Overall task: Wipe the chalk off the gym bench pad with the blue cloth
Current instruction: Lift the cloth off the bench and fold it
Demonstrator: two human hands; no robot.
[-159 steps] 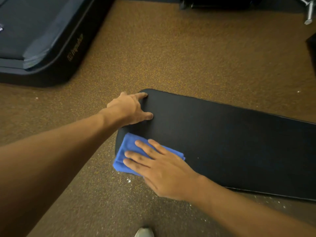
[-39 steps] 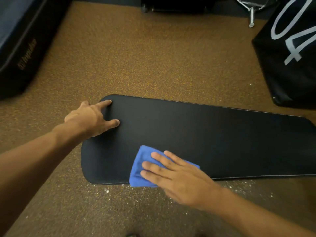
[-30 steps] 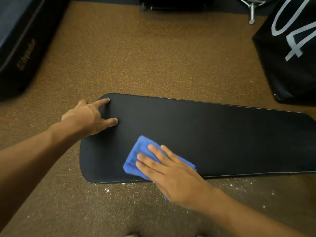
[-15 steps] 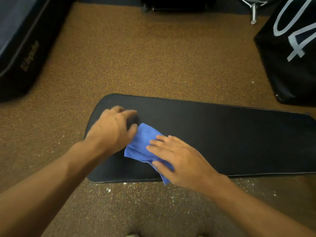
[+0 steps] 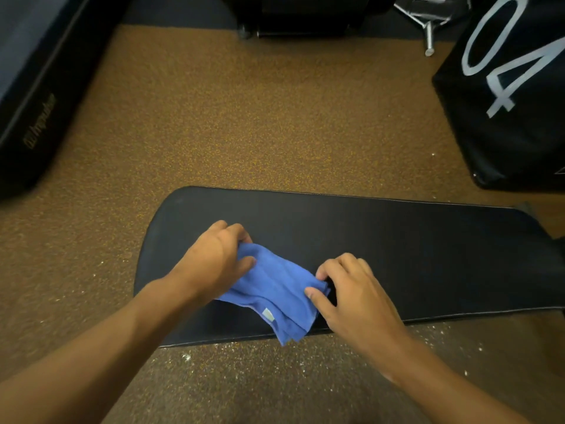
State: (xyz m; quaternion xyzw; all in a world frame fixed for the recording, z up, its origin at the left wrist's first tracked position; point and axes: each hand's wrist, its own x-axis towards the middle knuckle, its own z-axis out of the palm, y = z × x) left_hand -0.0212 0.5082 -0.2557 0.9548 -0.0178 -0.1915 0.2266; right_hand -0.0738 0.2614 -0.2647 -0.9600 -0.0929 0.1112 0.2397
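I see my left hand (image 5: 214, 264) pinching the far left edge of the blue cloth (image 5: 275, 289) and my right hand (image 5: 351, 298) pinching its right edge, holding it spread over the near side of the black bench pad (image 5: 412, 252), above the speckled floor (image 5: 244, 117).

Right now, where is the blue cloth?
In the head view the blue cloth lies on the near left part of the bench pad, pinched between the left hand and right hand.
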